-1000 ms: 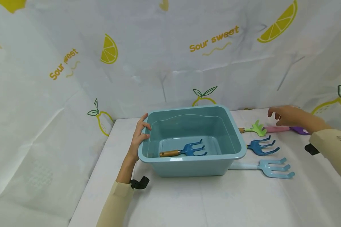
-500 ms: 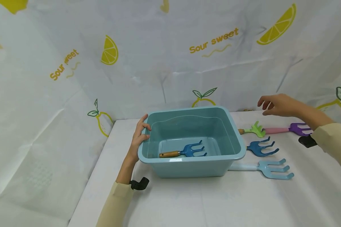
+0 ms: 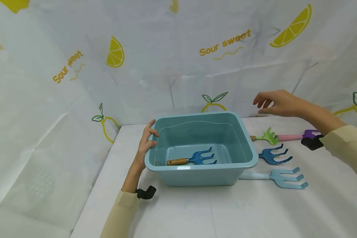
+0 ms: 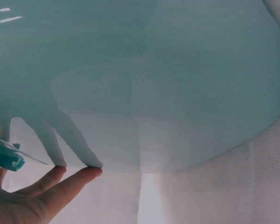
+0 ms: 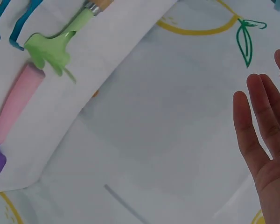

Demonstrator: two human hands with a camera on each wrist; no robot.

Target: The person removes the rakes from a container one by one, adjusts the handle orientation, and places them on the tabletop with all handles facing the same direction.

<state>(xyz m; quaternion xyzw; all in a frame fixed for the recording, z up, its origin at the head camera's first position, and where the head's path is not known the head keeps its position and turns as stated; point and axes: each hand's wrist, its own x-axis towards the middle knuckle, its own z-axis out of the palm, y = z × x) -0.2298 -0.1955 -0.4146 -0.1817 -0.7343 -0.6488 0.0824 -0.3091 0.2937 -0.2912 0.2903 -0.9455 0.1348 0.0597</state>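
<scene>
A light blue plastic basin [image 3: 202,175] stands on the table, with a blue hand rake [image 3: 197,157] with a wooden handle lying inside. My left hand [image 3: 144,143] grips its left rim; in the left wrist view two fingertips press the basin's outer wall [image 4: 186,102]. My right hand [image 3: 281,103] hovers in the air at the table's back edge, right of the basin, fingers loosely bent and holding nothing. Below it lie a green hand rake [image 3: 269,135] and a pink-handled purple hand fork [image 3: 290,137]. The fork's tines are partly hidden by the wrist camera.
Right of the basin lie another blue hand rake [image 3: 273,155] and a light blue hand fork [image 3: 285,178], their handle ends hidden by the basin. A white sheet with lemon prints [image 3: 154,66] hangs behind the table [image 3: 190,211].
My right hand has lifted and moved left, away from the purple fork, which shows more fully. The left hand, basin and tools have stayed in place.
</scene>
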